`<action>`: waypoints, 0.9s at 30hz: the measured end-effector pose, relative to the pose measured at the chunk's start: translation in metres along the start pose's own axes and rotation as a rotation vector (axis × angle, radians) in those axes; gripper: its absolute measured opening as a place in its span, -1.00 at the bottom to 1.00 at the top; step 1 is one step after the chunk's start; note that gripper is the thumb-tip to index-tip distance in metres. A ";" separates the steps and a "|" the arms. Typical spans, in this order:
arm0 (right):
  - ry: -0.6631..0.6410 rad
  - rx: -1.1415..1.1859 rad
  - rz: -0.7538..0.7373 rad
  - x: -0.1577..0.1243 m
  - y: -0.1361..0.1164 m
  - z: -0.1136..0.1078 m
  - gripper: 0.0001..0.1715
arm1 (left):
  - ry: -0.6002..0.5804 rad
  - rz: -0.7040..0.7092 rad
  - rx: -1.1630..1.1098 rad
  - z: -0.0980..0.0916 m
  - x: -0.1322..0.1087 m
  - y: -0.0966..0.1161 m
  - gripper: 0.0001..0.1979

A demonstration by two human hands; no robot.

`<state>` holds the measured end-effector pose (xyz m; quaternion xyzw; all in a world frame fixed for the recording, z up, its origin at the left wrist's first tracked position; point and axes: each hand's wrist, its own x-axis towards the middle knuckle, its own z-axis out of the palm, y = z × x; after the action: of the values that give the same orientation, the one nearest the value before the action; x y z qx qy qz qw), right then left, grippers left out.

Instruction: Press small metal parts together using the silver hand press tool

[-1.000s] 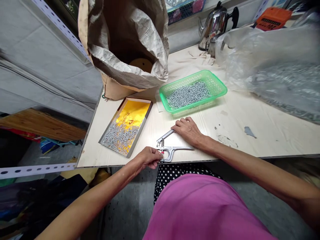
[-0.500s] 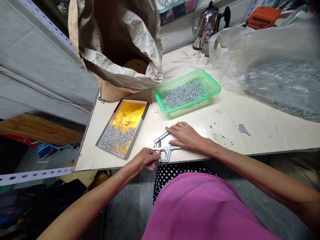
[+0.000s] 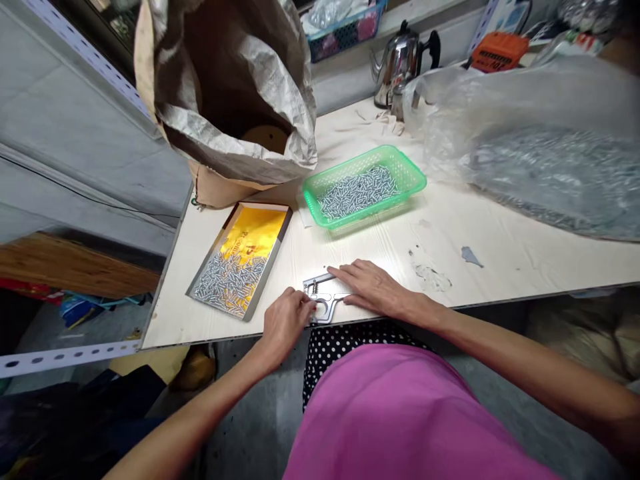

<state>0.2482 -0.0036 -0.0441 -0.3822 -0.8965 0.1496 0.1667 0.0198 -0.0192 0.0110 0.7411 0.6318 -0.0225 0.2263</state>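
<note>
A silver pair of hand pliers (image 3: 326,311) with a coil spring near its head lies flat at the front edge of the table. My right hand (image 3: 373,288) grips its two spread handles, fingers on the upper one and thumb by the lower. My left hand (image 3: 287,319) is closed in a pinch at the head of the pliers, beside a small red spot; what sits between the fingertips is hidden. To the left, a shallow box (image 3: 273,268) with a yellow lining holds many small metal springs (image 3: 227,280). More of them lie in a green plastic basket (image 3: 417,179) behind.
A large open paper sack (image 3: 225,180) stands at the back left. On the right lies a clear plastic bag (image 3: 550,160) full of small metal pieces. A metal kettle (image 3: 399,67) and an orange box (image 3: 500,51) are at the back. A grey scrap (image 3: 471,256) lies on the table.
My left hand has turned so its back faces up, still at the head of the pliers. My right hand stays on the handles. The whole view has shifted slightly.
</note>
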 end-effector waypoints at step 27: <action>-0.163 -0.216 0.208 0.021 -0.015 -0.001 -0.86 | -0.037 0.365 0.383 0.006 0.050 0.028 -0.83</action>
<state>0.2254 0.0026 -0.0334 -0.4754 -0.8734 0.0992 0.0352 0.0579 0.0224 -0.0016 0.8715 0.4677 -0.1138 0.0937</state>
